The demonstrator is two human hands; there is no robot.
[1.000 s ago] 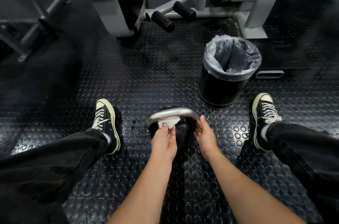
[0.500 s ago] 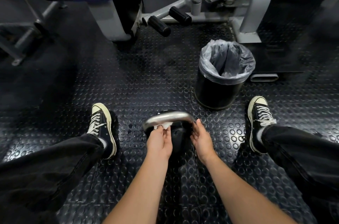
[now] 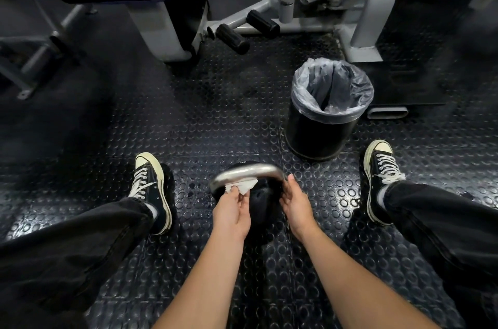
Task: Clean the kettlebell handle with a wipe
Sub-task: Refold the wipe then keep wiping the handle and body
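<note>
Dark studded rubber floor [image 3: 215, 113]; grey gym machine [image 3: 377, 5] at the far side; lined bin [image 3: 323, 118] right of centre. The kettlebell [image 3: 258, 194] stands near, between two sneakers; left hand [image 3: 231, 213] pinches a white wipe [image 3: 242, 186] under the handle [image 3: 248, 171]; right hand [image 3: 295, 202], fingers straight, presses its side.

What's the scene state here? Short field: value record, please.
setting: gym floor, studded rubber mat
kettlebell: black body, steel handle, standing between the feet
wipe: white, pressed against the handle's underside
left hand: pinches the wipe
right hand: fingers straight against the kettlebell's right side
bin: black, plastic-lined, beyond the kettlebell, toward the right
shoes: left sneaker, right sneaker
</note>
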